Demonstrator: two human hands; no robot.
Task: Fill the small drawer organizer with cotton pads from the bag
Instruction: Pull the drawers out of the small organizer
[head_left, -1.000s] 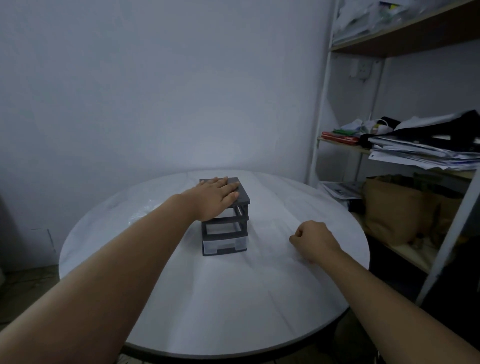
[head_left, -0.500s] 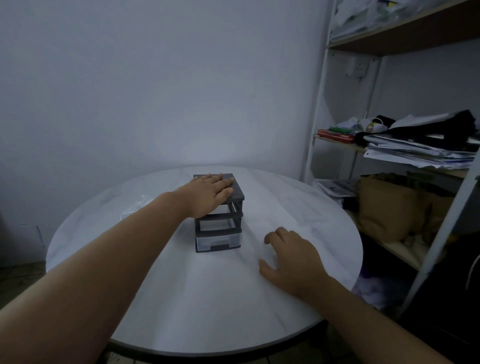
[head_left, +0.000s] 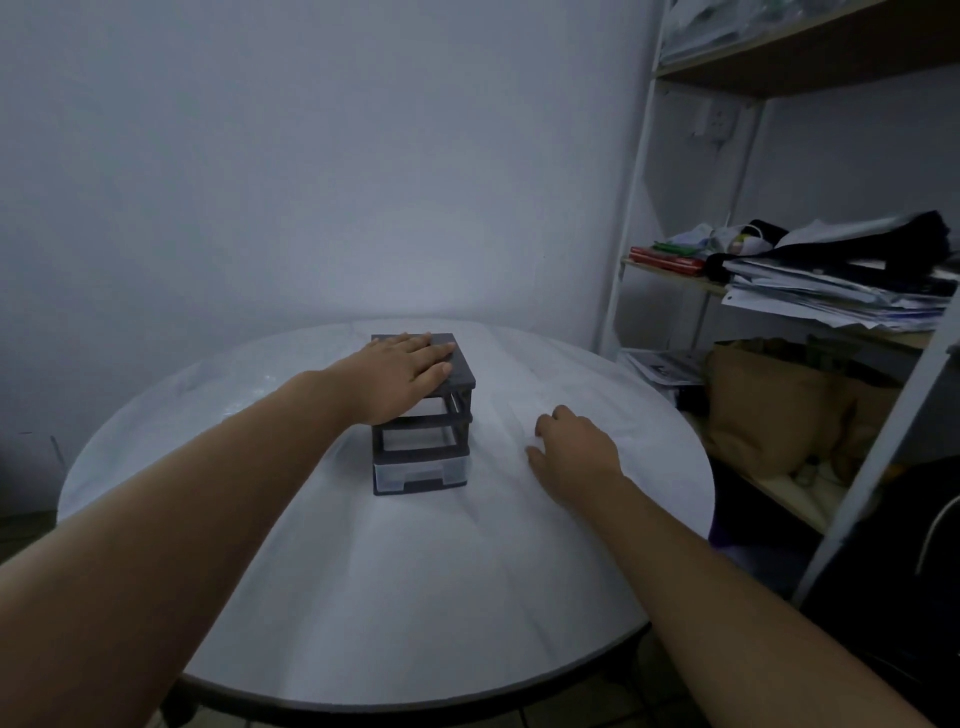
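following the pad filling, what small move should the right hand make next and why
Probably slide the right hand left to the bottom drawer and pull it out. The left hand lies flat on top of the organizer, which would steady it. That drawer sits pushed in, and the right hand rests open on the table beside it, holding nothing.

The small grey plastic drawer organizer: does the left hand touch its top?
Touching. The head view shows the left hand lying flat on the top of the small grey plastic drawer organizer.
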